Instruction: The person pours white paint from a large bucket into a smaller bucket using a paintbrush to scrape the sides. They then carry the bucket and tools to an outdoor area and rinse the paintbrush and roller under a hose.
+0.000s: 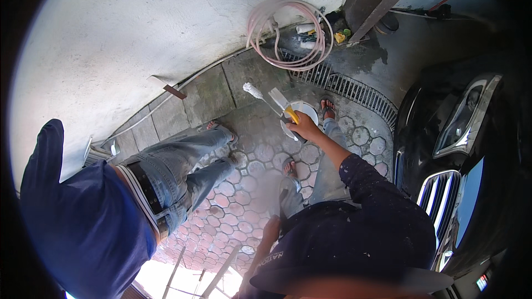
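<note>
My right hand (303,127) is closed around the yellow handle of a putty knife (290,113), its broad flat blade pointing up and left. Beside the blade runs the thin rod of a small white paint roller (252,89); its lower end goes behind my hand, so I cannot tell if I grip it too. Just beyond that hand, a round white container (306,108) shows, partly covered by it. My left hand (271,228) hangs low near my left thigh, its fingers blurred and partly hidden.
A person in a blue top (100,210) stands close on my left. Ahead, a coiled pale hose (256,25) lies by the white wall (149,27), near a drain grate (354,87). A black car (454,116) is close on my right. Hexagonal pavers (244,210) cover the ground.
</note>
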`<state>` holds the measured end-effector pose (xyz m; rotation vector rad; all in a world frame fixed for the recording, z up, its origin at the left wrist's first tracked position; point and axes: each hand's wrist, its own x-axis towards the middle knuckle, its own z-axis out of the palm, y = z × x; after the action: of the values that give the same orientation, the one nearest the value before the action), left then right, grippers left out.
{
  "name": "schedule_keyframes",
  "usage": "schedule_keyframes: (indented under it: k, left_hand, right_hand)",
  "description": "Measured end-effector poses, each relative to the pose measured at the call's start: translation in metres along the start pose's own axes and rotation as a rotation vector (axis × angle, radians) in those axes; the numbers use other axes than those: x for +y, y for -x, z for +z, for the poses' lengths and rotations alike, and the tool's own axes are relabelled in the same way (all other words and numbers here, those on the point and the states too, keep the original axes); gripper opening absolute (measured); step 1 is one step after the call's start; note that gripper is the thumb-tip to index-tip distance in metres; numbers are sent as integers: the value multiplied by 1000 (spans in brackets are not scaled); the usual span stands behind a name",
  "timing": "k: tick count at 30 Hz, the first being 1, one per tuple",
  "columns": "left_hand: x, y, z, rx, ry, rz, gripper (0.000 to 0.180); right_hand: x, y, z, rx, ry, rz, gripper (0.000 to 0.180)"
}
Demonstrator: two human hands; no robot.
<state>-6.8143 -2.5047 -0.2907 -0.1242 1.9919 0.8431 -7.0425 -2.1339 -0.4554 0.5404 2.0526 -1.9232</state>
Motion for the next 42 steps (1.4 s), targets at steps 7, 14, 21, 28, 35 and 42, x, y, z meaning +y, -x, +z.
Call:
schedule_keyframes:
  k: [7, 14, 21, 28, 35, 42]
  left_hand:
    - [107, 8, 70, -60, 235, -528, 21]
    - [158, -47, 47, -443, 120, -497, 24]
    - [117, -445, -62, 196, 252, -89, 32]
    - [127, -682, -43, 255, 915, 181, 67]
    - [79, -695, -61, 383, 701, 113, 52]
    - [10, -687, -112, 731, 320, 41, 59]
  right_hand:
    - [62, -202, 11, -254, 123, -15, 42]
    - [102, -323, 34, -361, 164, -19, 47]
    - [130, -386, 48, -297, 76, -111, 43]
    - [134, -416, 28, -370, -47, -362, 37]
    - [163, -402, -62, -406, 194, -655, 31]
    - [277, -337, -195, -405, 539, -587, 27]
